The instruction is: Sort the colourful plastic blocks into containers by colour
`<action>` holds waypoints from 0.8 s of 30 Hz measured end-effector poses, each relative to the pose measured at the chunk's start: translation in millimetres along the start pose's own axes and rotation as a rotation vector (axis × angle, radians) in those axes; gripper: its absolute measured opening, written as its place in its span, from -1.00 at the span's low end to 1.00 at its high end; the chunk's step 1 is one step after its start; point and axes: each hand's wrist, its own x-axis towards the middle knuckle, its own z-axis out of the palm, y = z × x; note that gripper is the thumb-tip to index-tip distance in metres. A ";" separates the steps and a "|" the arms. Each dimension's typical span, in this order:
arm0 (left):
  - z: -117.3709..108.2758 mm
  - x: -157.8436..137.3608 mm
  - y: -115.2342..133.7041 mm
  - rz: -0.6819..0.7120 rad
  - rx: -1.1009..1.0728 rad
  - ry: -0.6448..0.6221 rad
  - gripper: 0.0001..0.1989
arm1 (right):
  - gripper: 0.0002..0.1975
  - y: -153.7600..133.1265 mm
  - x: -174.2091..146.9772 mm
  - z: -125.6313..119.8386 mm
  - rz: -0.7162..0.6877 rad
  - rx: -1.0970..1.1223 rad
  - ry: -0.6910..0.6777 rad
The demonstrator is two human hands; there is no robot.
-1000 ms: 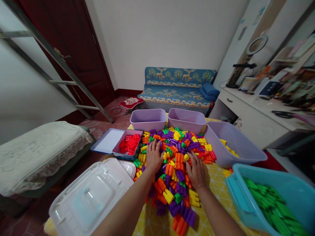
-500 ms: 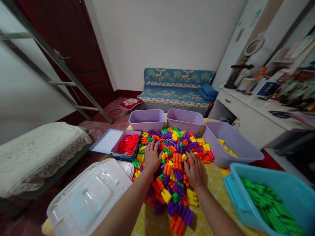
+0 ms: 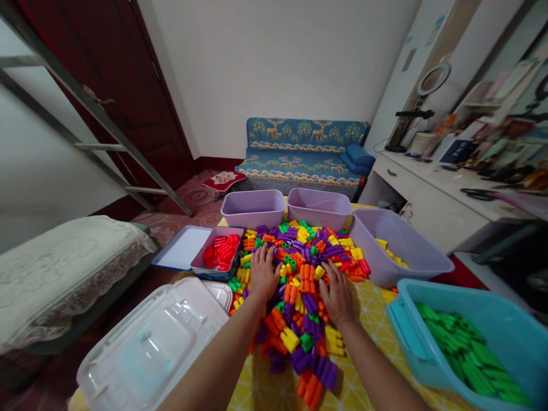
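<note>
A heap of plastic toy building pieces [image 3: 307,278] in orange, purple, yellow and green spreads over the yellow patterned tablecloth [image 3: 372,342]. My left hand [image 3: 264,273] lies palm down on the left side of the heap, fingers stretched out and apart. On the right side rests my right hand [image 3: 337,291], also palm down with fingers spread. Each hand touches the pieces without gripping any that I can see. The pieces under both palms are hidden.
Behind the heap stand two lilac bins [image 3: 253,211]. A larger lilac bin [image 3: 398,245] holds yellow pieces; a turquoise bin [image 3: 413,337] holds green ones. At left are an open tin [image 3: 217,269] with red pieces and a white plastic lid [image 3: 149,348].
The view has shifted slightly, so the room and bins appear a little further left. Both hands stay in the same places on the heap.
</note>
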 end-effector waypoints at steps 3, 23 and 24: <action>-0.3 -0.2 -0.6 -0.001 -0.015 0.003 -0.49 | -0.56 0.6 0.0 0.6 -0.007 0.001 0.009; 4.1 1.3 -10.2 0.118 -0.007 0.023 -0.48 | -0.56 0.2 1.0 -1.6 -0.016 -0.011 -0.006; 3.8 1.3 -10.8 0.116 -0.011 0.032 -0.49 | -0.56 -0.1 1.1 -1.8 -0.012 -0.010 -0.009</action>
